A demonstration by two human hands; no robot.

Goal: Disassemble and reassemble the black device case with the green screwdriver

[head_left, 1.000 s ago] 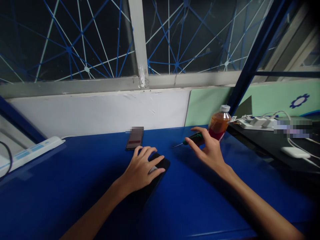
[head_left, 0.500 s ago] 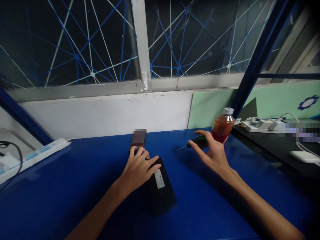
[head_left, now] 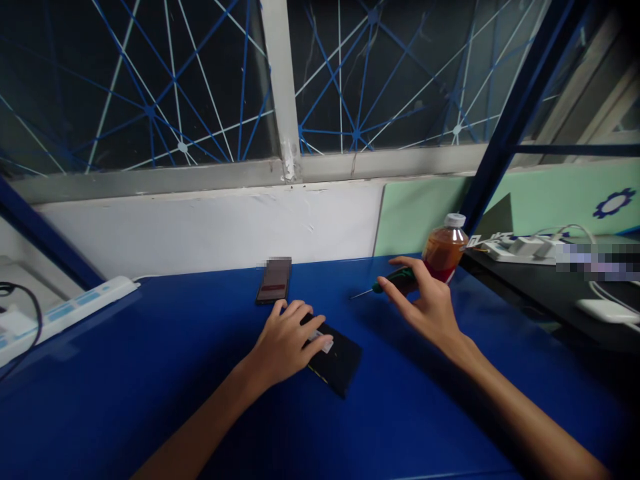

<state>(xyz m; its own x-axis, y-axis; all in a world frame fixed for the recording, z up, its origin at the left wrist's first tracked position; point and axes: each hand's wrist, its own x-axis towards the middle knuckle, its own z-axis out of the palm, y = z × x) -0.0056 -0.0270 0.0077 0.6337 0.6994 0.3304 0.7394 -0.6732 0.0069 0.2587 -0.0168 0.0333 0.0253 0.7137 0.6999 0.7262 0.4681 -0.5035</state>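
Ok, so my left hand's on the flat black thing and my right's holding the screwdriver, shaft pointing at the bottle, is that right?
Not quite: in the head view the screwdriver points its shaft left, away from the bottle. Your left hand is on the flat black thing, and your right hand does hold the screwdriver.

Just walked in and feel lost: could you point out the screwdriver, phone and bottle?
Screwdriver point(head_left: 402, 276): head view, on its handle.
Phone point(head_left: 275, 279): head view, on its screen.
Bottle point(head_left: 444, 248): head view, on its side.
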